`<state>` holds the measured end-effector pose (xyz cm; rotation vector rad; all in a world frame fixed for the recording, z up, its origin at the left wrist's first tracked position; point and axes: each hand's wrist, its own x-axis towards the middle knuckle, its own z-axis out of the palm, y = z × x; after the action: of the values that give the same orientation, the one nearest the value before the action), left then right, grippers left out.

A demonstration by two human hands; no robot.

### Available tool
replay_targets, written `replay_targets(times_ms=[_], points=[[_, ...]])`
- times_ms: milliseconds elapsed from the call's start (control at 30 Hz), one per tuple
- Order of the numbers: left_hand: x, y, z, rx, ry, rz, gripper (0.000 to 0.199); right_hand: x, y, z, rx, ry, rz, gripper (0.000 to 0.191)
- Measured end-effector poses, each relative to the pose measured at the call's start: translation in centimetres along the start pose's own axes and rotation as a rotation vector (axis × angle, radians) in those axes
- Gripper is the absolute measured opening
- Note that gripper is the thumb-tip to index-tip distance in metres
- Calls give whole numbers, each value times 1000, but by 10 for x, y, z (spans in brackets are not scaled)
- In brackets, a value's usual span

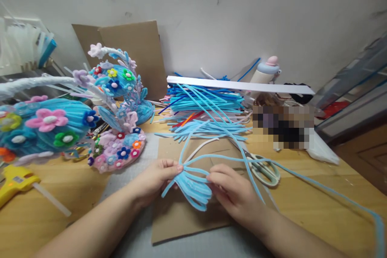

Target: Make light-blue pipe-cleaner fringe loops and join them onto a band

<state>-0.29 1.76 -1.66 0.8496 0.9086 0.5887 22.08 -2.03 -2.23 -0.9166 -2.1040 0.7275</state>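
Quietly enough, two hands share one looped bundle (195, 191) of light blue fuzzy stems, raised just above a cardboard sheet (181, 225). The left hand (159, 179) pinches its gathered neck between thumb and forefinger; the right hand (231, 187) has its fingertips pressed together on an outer loop. One long blue stem (320, 187) trails from the neck across a single pair of scissors (277, 175) toward the right edge.

To the left I count two blue flower-covered ornaments (75, 117), one round flowered base (116, 151) and one yellow glue gun (18, 181) with one clear stick in its nozzle; its label is too small to read. Behind, loose stems (205, 102), too many to count, lie under one white strip (238, 85), near one bottle (261, 77).

Below the cardboard is a grey mat (133, 229) on a wood-grained table (302, 213); one folded cardboard panel (133, 56) leans against a plain, slightly marked grey wall (242, 16)
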Motion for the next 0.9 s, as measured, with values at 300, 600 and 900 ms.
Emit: replay_targets(times_ms=[300, 600, 900], points=[[1, -4, 5, 272, 137, 107, 27, 2, -8, 5, -147, -83, 204, 13], [0, -1, 15, 600, 322, 357, 20, 9, -12, 8, 479, -68, 610, 22], [9, -6, 10, 238, 272, 182, 26, 5, -9, 14, 410, -24, 543, 21]])
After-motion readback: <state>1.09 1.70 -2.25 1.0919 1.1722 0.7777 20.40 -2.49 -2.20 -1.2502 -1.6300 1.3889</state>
